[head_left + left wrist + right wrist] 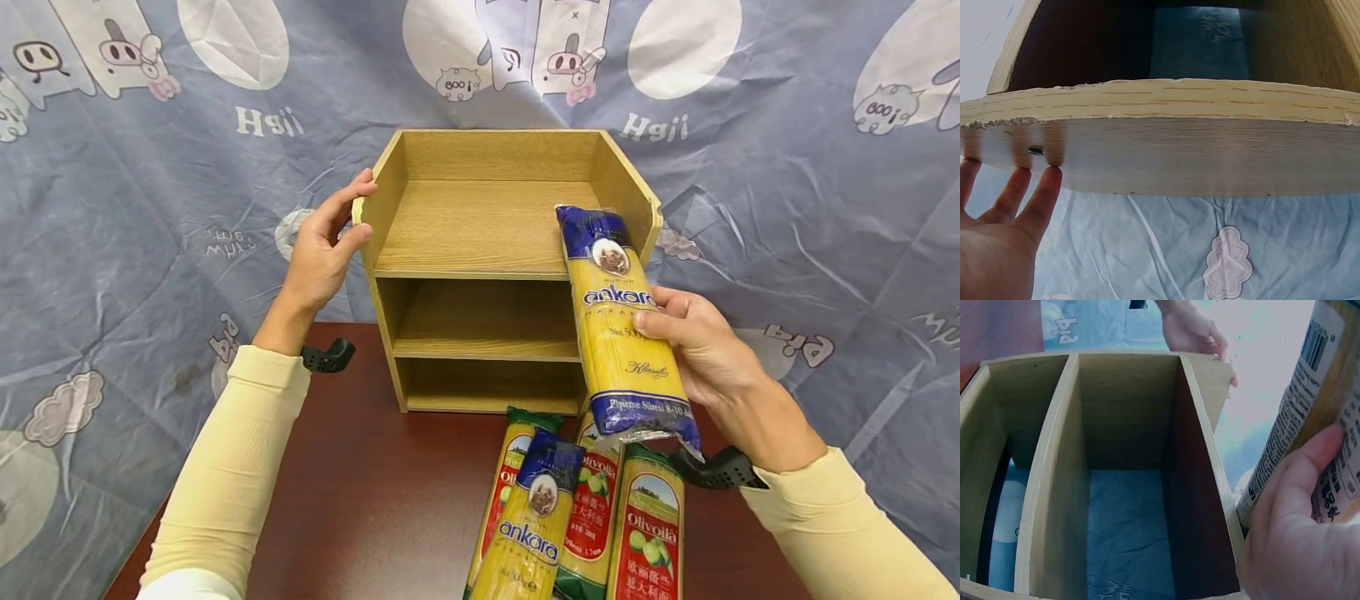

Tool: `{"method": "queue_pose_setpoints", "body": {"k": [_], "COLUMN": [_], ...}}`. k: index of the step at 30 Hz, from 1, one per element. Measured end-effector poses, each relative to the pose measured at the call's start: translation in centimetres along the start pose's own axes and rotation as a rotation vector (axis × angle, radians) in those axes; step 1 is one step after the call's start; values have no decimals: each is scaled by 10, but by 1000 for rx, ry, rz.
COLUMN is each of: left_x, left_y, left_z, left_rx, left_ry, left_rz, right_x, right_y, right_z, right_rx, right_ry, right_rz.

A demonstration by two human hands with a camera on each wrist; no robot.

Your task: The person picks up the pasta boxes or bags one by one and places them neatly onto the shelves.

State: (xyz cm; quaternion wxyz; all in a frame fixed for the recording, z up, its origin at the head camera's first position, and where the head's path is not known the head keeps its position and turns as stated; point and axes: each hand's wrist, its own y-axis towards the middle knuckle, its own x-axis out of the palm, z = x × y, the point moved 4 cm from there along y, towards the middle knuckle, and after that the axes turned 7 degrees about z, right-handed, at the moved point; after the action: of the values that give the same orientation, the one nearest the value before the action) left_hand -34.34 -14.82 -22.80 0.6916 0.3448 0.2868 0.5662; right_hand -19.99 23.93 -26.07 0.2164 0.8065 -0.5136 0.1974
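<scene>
My right hand (708,358) grips a yellow-and-blue Ankara spaghetti packet (611,350) by its right side, thumb across the front. The packet tilts upright before the right part of a wooden shelf unit (487,221), its top end overlapping the top compartment. In the right wrist view, fingers (1291,494) press the packet's printed back (1297,400). My left hand (318,258) touches the unit's left side panel near its upper front edge. The left wrist view shows straight fingertips (1054,175) against that panel's outer face (1197,153).
On the dark red table (360,500), another Ankara spaghetti packet (525,533) lies over a red-labelled Olivoilà packet (498,492). Two more Olivoilà packets, one in the middle (588,525) and one at right (648,533), lie beside it. A patterned blue-grey cloth (337,92) hangs behind.
</scene>
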Motion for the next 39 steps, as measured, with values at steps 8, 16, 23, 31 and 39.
{"method": "queue_pose_setpoints", "body": {"k": [8,16,23,31,39], "left_x": [2,0,0,0,1], "left_y": [-1,1,1,-1,-1], "left_z": [0,1,0,-2,-1], "left_rx": [-3,38,57,49,36], "left_ry": [-12,2,-4,-10,-23], "left_rz": [-2,-16,-19,-12,-3], "right_x": [-4,-5,-8,-6,-2], "right_y": [8,10,15,16,3], "right_z": [-8,-10,-11,-5,0], "right_rx": [41,47,105,115,16], "right_ry": [86,154,62,55,123], "right_rz": [123,131,362,510,311]}}
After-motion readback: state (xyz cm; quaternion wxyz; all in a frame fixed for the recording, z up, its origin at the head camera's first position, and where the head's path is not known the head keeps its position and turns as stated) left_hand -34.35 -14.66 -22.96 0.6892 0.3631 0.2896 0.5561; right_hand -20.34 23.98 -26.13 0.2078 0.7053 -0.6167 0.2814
